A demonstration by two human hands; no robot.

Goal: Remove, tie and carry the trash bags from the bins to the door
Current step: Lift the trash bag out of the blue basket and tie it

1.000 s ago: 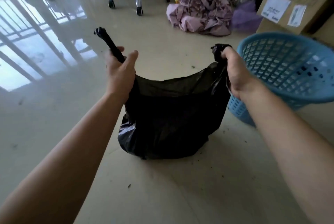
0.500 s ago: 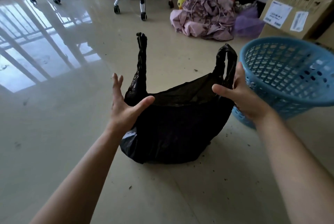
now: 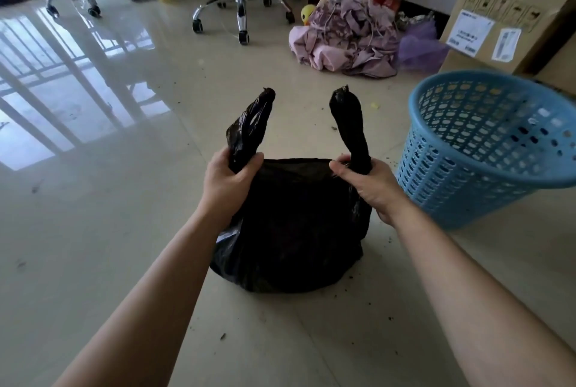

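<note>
A full black trash bag (image 3: 293,230) sits on the tiled floor in the middle of the view. Its two handle loops stick up untied, one on each side. My left hand (image 3: 229,177) grips the base of the left loop. My right hand (image 3: 367,182) grips the base of the right loop. A blue perforated plastic bin (image 3: 486,149) stands tilted just right of the bag, with no bag in it.
A heap of pink cloth (image 3: 346,34) lies on the floor beyond the bag. A cardboard box (image 3: 511,9) stands behind the bin. Two chair bases on casters (image 3: 241,3) are at the back. Small crumbs of dirt are scattered around the bag.
Both hands let go of the stretched-out handles, opened briefly, then closed again lower down on the base of each loop. The loops now stand closer together above the bag.
</note>
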